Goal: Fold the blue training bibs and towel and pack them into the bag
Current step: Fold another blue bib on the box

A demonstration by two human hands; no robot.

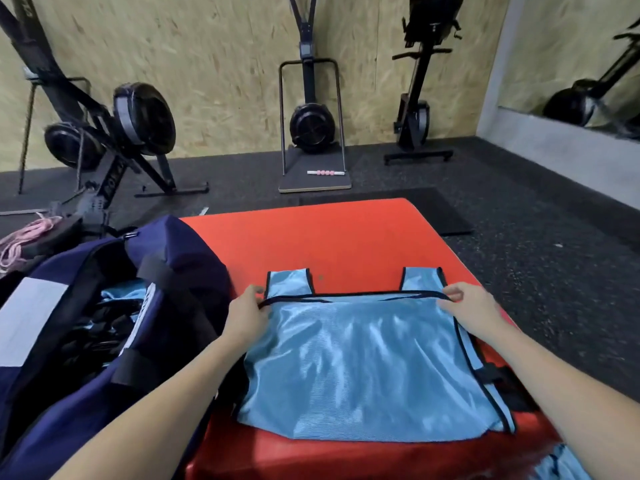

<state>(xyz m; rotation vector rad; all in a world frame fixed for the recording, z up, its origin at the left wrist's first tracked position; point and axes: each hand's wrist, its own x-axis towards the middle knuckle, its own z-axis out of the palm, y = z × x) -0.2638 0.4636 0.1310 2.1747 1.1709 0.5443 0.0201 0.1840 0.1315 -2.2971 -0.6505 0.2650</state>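
Head view: blue bib (pixel 363 368) spread flat on red surface (pixel 332 240), folded edge pinched at both ends by left hand (pixel 250 311) and right hand (pixel 467 306), likely to square the fold. Open bag (pixel 114 327) placed alongside left for packing.

Blue bib (pixel 363 368) lies flat on red mat (pixel 346 244), hem folded up toward the straps. Left hand (pixel 247 311) and right hand (pixel 471 306) pinch the folded edge at either end. Open navy bag (pixel 104 306) just left, blue fabric inside.
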